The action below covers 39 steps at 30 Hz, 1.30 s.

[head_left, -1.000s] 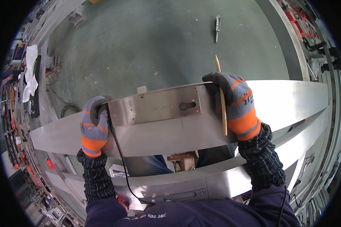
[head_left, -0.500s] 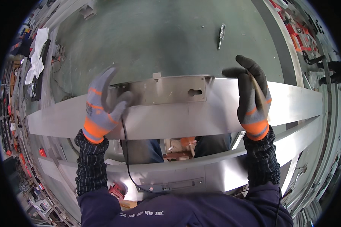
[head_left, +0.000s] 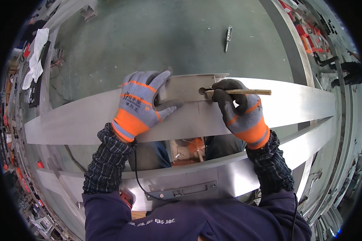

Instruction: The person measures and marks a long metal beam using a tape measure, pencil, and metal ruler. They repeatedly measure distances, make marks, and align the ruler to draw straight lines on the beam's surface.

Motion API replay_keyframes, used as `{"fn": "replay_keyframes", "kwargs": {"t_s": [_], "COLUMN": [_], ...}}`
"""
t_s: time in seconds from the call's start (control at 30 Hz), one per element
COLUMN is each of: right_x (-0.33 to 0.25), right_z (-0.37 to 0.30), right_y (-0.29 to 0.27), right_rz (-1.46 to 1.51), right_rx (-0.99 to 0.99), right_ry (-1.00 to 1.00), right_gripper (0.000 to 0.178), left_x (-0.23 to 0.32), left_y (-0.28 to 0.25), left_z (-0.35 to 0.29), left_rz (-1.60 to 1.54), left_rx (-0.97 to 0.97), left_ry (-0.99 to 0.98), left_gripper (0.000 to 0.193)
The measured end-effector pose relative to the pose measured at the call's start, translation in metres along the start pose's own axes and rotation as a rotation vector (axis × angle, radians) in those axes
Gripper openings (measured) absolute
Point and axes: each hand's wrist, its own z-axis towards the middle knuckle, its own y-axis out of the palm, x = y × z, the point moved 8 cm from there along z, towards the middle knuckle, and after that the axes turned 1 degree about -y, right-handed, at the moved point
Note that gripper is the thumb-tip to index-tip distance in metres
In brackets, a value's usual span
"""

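On steel panel [head_left: 293,105]: left hand [head_left: 142,102] flat, right hand [head_left: 241,110] gripping wooden stick [head_left: 245,92].

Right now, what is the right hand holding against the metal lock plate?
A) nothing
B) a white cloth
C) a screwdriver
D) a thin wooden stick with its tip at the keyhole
D: the right hand pinches a thin wooden stick whose end meets the keyhole in the lock plate.

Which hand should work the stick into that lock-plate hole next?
Right, probably. The right hand already pinches the wooden stick, its tip at the keyhole. The left hand lies flat on the lock plate.
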Motion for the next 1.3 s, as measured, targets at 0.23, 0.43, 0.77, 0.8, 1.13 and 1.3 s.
{"fn": "replay_keyframes", "kwargs": {"t_s": [0.23,0.43,0.77,0.8,1.13,1.3], "right_x": [0.01,-0.012,0.014,0.013,0.025,0.018], "right_z": [0.004,0.007,0.015,0.019,0.034,0.038], "right_y": [0.013,0.02,0.024,0.023,0.018,0.018], "right_rz": [-0.026,-0.272,-0.127,-0.113,-0.209,-0.314], "right_rx": [-0.016,-0.05,-0.203,-0.209,-0.405,-0.46], "right_ry": [-0.013,-0.199,0.041,0.027,0.217,0.189], "right_gripper": [0.02,0.021,0.015,0.015,0.014,0.015], "left_x": [-0.002,-0.004,-0.004,-0.004,-0.005,-0.005], "left_y": [0.0,0.001,0.002,0.002,0.004,0.002], "left_z": [-0.001,-0.002,-0.004,-0.004,-0.004,-0.003], "left_rz": [0.032,0.045,0.057,0.058,0.063,0.073], "left_rx": [0.012,0.026,0.023,0.023,0.033,0.045], "left_ry": [-0.009,-0.015,-0.027,-0.027,-0.034,-0.028], "left_gripper": [0.081,0.079,0.079,0.078,0.08,0.078]}}
